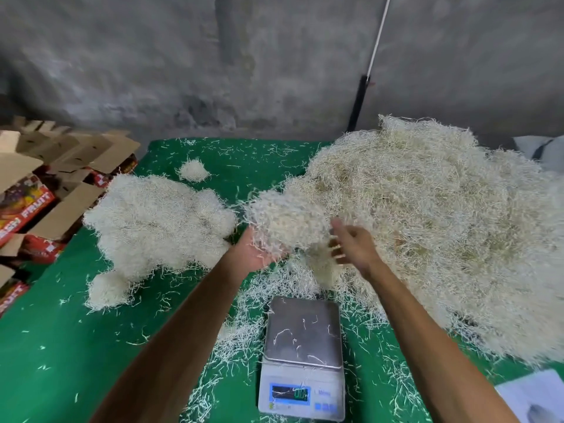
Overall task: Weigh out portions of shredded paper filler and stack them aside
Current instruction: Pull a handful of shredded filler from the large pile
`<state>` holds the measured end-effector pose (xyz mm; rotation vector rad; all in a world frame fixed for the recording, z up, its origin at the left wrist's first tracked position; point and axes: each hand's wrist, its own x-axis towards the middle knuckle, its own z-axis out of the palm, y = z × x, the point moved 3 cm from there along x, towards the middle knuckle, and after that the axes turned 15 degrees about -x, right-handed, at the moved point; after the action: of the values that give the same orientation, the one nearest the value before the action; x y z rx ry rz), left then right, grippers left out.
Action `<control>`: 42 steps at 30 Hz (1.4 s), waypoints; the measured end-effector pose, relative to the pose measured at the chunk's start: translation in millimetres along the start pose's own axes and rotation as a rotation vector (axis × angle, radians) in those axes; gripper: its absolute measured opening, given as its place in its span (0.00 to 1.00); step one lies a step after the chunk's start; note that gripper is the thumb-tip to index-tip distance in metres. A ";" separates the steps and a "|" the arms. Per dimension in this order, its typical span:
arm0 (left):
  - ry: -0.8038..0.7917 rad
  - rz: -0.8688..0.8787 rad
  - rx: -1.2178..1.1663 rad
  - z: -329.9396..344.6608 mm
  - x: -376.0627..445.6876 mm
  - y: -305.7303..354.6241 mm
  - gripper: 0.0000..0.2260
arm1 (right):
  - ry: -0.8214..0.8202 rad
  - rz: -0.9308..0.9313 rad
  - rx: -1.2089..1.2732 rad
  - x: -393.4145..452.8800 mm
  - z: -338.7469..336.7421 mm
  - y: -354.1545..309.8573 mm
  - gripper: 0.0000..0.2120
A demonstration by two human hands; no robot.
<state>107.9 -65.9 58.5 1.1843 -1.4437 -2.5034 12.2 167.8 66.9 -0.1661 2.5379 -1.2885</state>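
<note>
Fingers of the left hand [254,254] lie spread under a clump of shredded paper [287,218]; the right hand [351,245] is spread beside it. Green table cloth [61,346] shows bare room at left. The scale [302,355] stands near the front edge, before a grey wall [183,71].

We note a digital scale [302,355] with a steel platter carrying only a few stray strands; its display is lit, the reading illegible. Beyond the scale, a clump of cream shredded paper [287,218] is raised above the cloth. Right of the scale lies the large loose bulk heap [433,221]. Left of the scale sit the weighed portions [155,221], bunched together and touching.
</note>
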 end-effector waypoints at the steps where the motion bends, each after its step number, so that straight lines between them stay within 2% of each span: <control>1: 0.002 0.005 0.125 -3.6 -7.6 -3.5 0.36 | -0.143 -0.014 0.087 -14.0 10.8 -2.9 0.34; 3: -0.012 0.054 0.630 -6.0 -27.7 -8.7 0.42 | -0.294 -0.047 0.127 -38.6 30.7 -1.5 0.42; 4: -0.042 0.105 0.805 -8.4 -24.8 -17.5 0.40 | -0.309 -0.049 0.133 -49.2 39.1 2.5 0.48; 5: -0.078 0.124 0.832 -4.9 -35.3 -20.1 0.31 | -0.291 -0.047 0.132 -58.3 45.9 6.7 0.53; 7: -0.093 0.053 0.534 1.5 -40.0 -32.2 0.05 | -0.248 -0.060 0.092 -71.2 56.9 14.3 0.55; 8: -0.066 0.033 0.361 3.1 -37.4 -38.0 0.10 | -0.235 -0.063 0.063 -75.3 60.9 17.3 0.52; 9: -0.047 0.035 0.312 3.7 -44.4 -40.7 0.13 | -0.218 -0.061 0.028 -77.8 64.7 20.7 0.48; 10: -0.008 0.029 0.239 -3.0 -35.9 -50.1 0.13 | -0.196 -0.059 0.007 -80.6 66.7 23.4 0.44; 12: 0.045 -0.024 0.267 -20.9 -39.3 -63.7 0.11 | -0.094 -0.052 0.023 -88.1 65.2 26.2 0.40; 13: 0.019 -0.044 0.276 -27.2 -41.9 -70.1 0.11 | -0.022 -0.051 0.042 -92.8 63.8 27.9 0.39; 15: -0.015 -0.155 0.127 -42.2 -36.0 -85.6 0.06 | 0.087 -0.034 0.016 -104.1 65.1 35.8 0.40; 16: -0.004 -0.152 0.066 -49.1 -33.8 -91.3 0.07 | 0.107 -0.025 -0.036 -109.1 67.8 41.3 0.40; 18: 0.024 -0.083 -0.065 -55.8 -41.7 -97.5 0.17 | 0.070 -0.021 -0.211 -118.7 74.5 52.6 0.40; 19: 0.044 -0.074 -0.083 -61.5 -43.0 -102.9 0.19 | 0.036 -0.016 -0.315 -123.2 77.2 59.4 0.39; 21: 0.009 -0.012 0.036 -71.8 -44.2 -112.4 0.22 | 0.022 -0.003 -0.477 -130.9 78.0 75.3 0.35; 24: -0.001 0.097 0.268 -92.5 -46.3 -125.5 0.27 | 0.125 0.019 -0.494 -142.9 71.9 95.5 0.31; 27: 0.014 0.148 0.228 -104.7 -46.6 -132.3 0.26 | 0.184 0.024 -0.387 -152.3 68.9 108.4 0.27; 32: 0.000 0.220 0.187 -111.0 -56.0 -141.8 0.22 | 0.176 0.039 -0.315 -161.8 73.9 116.3 0.20; 37: 0.074 0.097 0.117 -118.2 -54.5 -154.6 0.26 | 0.157 0.034 -0.302 -167.0 77.7 120.7 0.19; 42: 0.107 0.126 0.125 -123.4 -52.8 -163.9 0.28 | 0.148 0.048 -0.253 -169.7 76.6 125.7 0.20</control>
<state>276.6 -43.3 -67.6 1.1846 -1.6131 -2.2621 200.6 222.5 -42.5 -0.0630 2.8076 -0.9915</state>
